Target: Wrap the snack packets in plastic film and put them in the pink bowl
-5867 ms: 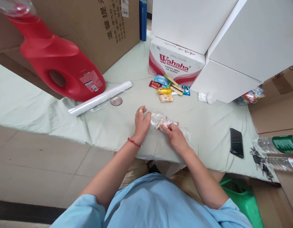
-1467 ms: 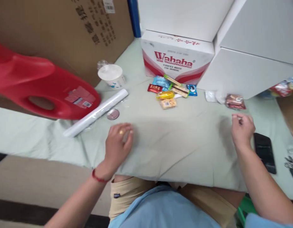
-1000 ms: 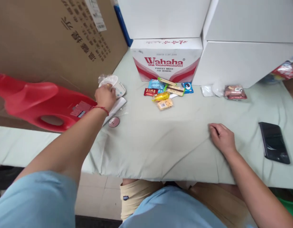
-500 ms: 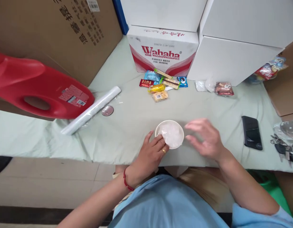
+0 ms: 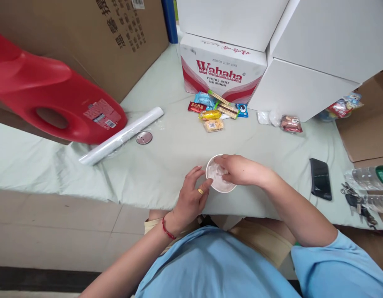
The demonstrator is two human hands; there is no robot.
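Observation:
A white round bowl [image 5: 221, 191] stands near the table's front edge, with crinkled clear plastic film [image 5: 216, 171] inside it. At its left side is my left hand [image 5: 193, 191], the thumb over the rim and the fingers against the outside. From the right, my right hand [image 5: 237, 169] reaches over the rim into the bowl. Its thumb and fingers are spread apart on the plastic, the fingertips partly hidden. Left of the bowl lie a long white roll of plastic film [image 5: 123, 135] and a small round disc [image 5: 144, 138].
A red jug [image 5: 95, 111] lies beside a cardboard box [image 5: 144, 62]. Wrapped snacks [image 5: 213, 126] are heaped before a Wahaha carton [image 5: 222, 78]. More packets [image 5: 291, 123] sit by white boxes [image 5: 303, 87]. On the right are a phone [image 5: 321, 179], keys [image 5: 360, 207] and plastic bottles [image 5: 362, 179].
My right hand has moved left into the bowl. My left fingers have come off the plastic to the bowl's left rim. The plastic now sits lower in the bowl.

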